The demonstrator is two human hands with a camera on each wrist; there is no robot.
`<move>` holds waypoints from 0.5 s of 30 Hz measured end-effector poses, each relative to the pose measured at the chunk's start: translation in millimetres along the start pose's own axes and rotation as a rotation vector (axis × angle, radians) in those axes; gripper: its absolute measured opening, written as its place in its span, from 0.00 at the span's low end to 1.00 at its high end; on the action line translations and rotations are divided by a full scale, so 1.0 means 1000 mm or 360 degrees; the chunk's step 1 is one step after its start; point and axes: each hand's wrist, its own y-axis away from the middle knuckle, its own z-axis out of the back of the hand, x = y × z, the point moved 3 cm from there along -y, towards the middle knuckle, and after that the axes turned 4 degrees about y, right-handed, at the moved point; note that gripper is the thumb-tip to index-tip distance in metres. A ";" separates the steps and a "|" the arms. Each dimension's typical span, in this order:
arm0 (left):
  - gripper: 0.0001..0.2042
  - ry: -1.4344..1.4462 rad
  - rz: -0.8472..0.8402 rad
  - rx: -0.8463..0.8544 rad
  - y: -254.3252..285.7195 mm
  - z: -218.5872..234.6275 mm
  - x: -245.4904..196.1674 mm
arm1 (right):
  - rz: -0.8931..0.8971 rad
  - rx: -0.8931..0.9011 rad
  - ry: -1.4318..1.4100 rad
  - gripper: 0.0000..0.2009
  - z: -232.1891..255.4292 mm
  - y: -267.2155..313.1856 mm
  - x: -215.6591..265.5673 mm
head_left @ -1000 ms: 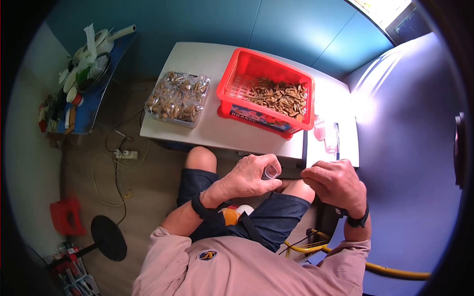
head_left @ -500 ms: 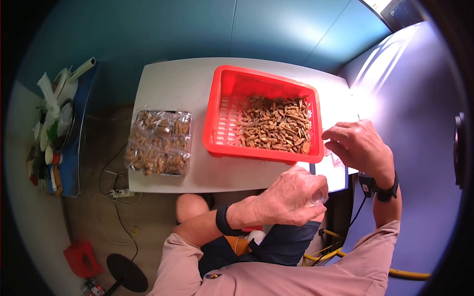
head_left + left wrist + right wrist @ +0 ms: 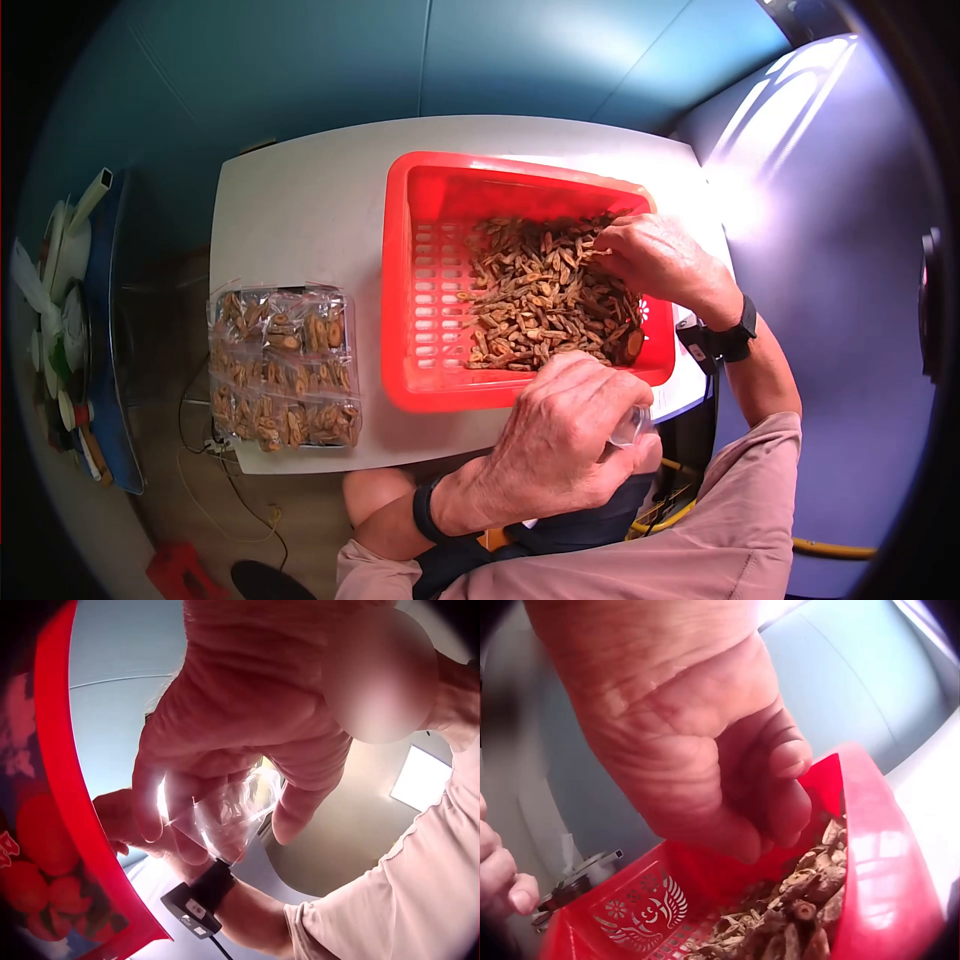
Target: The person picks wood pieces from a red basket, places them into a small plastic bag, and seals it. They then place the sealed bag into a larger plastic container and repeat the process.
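Dried slices (image 3: pixel 545 310): heaped inside red basket (image 3: pixel 397 290), on desk (image 3: pixel 300 200).
Left hand (image 3: pixel 560 430): near side of basket, grip clamped on clear bag (image 3: pixel 630 428).
Right hand (image 3: pixel 665 262): over slices inside basket; fingers curled, cannot tell if any pinched.
Risk: limp bag could fold shut, slices dropping beside basket.

Between the bagged slices (image 3: pixel 285 375) and the red basket (image 3: pixel 398 300), the table (image 3: pixel 300 210) leaves passage. The basket's walls bar sideways entry; its left part opens upward. The right hand (image 3: pixel 662 262) crosses the right rim, the left hand (image 3: pixel 560 435) crowds the near one.
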 end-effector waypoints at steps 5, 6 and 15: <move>0.15 -0.0266 0.0076 -0.0133 -0.003 0.022 0.008 | -0.0093 0.0037 -0.0037 0.07 -0.005 0.001 0.001; 0.15 -0.0363 0.0122 -0.0174 -0.003 0.029 0.008 | -0.0085 0.0034 -0.0031 0.07 -0.006 0.002 0.000; 0.15 -0.0469 0.0431 -0.0308 -0.001 0.054 0.022 | -0.0045 -0.0011 -0.0196 0.06 -0.006 0.004 -0.001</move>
